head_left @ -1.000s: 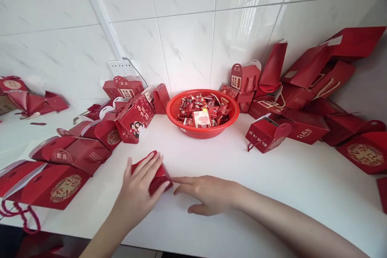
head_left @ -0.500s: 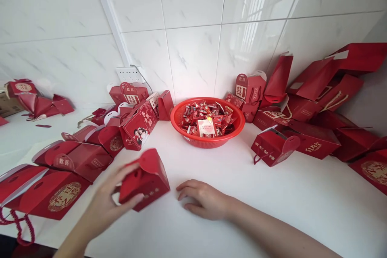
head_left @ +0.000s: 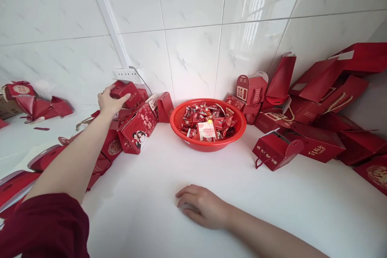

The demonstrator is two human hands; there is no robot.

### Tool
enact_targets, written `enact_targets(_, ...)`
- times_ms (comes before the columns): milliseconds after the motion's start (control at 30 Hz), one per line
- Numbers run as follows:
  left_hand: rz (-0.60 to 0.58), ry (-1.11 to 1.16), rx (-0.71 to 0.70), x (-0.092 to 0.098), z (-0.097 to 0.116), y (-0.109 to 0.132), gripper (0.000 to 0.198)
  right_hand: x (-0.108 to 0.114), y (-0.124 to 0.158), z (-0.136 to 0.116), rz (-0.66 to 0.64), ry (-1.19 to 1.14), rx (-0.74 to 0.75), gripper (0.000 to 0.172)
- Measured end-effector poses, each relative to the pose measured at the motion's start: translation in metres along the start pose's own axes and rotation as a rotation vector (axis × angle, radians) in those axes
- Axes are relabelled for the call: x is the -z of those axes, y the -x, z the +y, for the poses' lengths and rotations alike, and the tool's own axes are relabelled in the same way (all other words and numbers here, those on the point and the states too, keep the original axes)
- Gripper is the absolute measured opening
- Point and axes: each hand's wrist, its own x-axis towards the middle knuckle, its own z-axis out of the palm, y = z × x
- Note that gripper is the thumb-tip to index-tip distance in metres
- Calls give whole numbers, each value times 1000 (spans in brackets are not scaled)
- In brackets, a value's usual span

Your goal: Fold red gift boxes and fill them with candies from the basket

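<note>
Stretched out to the back left, my left hand (head_left: 111,100) grips a small red candy box (head_left: 128,92), thumb on its near side and fingers round the far left. The box is at the top of a cluster of red boxes by the wall; whether it rests on them I cannot tell. My right hand (head_left: 202,206) lies on the white table with loosely curled fingers and nothing visible in it. Beyond it stands a red plastic basket (head_left: 208,146) full of wrapped candies (head_left: 222,123), with a pale card (head_left: 207,130) on top.
Red boxes line the left side, among them one with a printed couple (head_left: 137,131). On the right stand a corded box (head_left: 273,151) and a stack of larger red boxes (head_left: 317,76). A white power strip (head_left: 129,75) is against the tiled wall (head_left: 193,60).
My left hand has carried the small red box from the front of the table to the back left, over the other boxes. My right hand has stayed nearly in place.
</note>
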Motion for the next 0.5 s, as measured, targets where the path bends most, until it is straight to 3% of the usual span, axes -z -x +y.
enact_targets(267,-23,-15,161,-16,-31,-3,93,4,-3,0,-13,-25,-23,25)
enact_targets(500,61,43,205,-17,-30,-11,99,4,-4,0,-7,-42,-31,25)
